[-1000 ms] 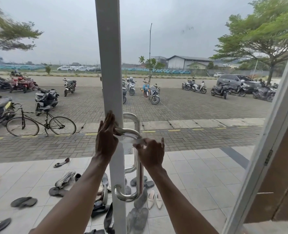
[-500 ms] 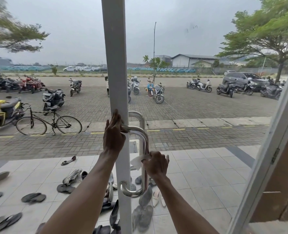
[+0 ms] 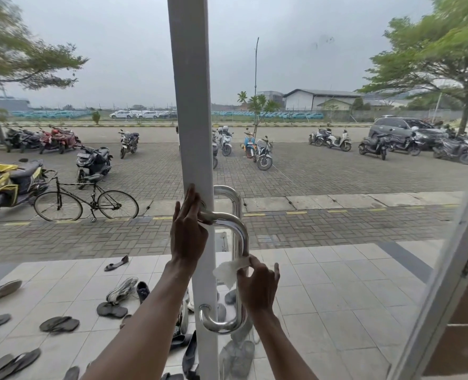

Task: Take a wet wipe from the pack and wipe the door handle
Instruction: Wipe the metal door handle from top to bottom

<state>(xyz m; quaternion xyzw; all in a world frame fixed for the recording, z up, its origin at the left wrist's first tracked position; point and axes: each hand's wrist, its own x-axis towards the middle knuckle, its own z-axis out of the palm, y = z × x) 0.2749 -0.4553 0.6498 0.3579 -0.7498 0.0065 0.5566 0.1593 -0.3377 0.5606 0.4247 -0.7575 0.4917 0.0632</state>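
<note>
A shiny steel D-shaped door handle (image 3: 243, 237) is fixed to the white frame (image 3: 191, 105) of a glass door in the middle of the view. My right hand (image 3: 257, 286) grips the handle's vertical bar about halfway down, with a white wet wipe (image 3: 228, 270) wrapped around the bar under the fingers. My left hand (image 3: 187, 234) rests flat against the door frame, fingers straight, thumb touching the handle's upper horizontal arm. The wipe pack is not in view.
A second handle (image 3: 228, 193) shows behind the glass. Through the door lie several sandals and shoes (image 3: 120, 292) on tiled floor, a bicycle (image 3: 86, 201) and parked motorbikes. Another white door frame (image 3: 452, 270) slants at the right edge.
My right hand has slid the wipe down from the handle's upper bend to the middle of the vertical bar. My left hand has stayed on the frame.
</note>
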